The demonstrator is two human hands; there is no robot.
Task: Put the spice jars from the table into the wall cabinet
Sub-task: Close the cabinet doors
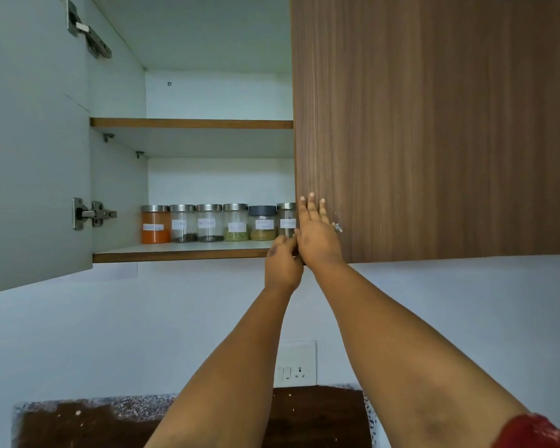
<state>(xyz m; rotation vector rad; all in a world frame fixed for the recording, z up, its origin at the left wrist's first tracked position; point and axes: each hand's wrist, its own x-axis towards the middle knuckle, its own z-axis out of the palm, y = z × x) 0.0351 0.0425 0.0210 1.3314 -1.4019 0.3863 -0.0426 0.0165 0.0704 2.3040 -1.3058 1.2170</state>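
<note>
Six labelled spice jars in one row on bottom shelf of wall cabinet: five steel-lidded, one grey-lidded; sixth half hidden behind closed wood-grain door, labels illegible. Right hand flat, fingers straight, against door's edge; left hand curled at shelf's front edge, grip indiscernible. White wall, switch socket, dark countertop below.

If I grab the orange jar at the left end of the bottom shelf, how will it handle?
The orange jar looks full, so probably heavyish. Its clear smooth wall may be slippery and possibly breakable. Squat and flat-based, it seems unlikely to tip.
</note>
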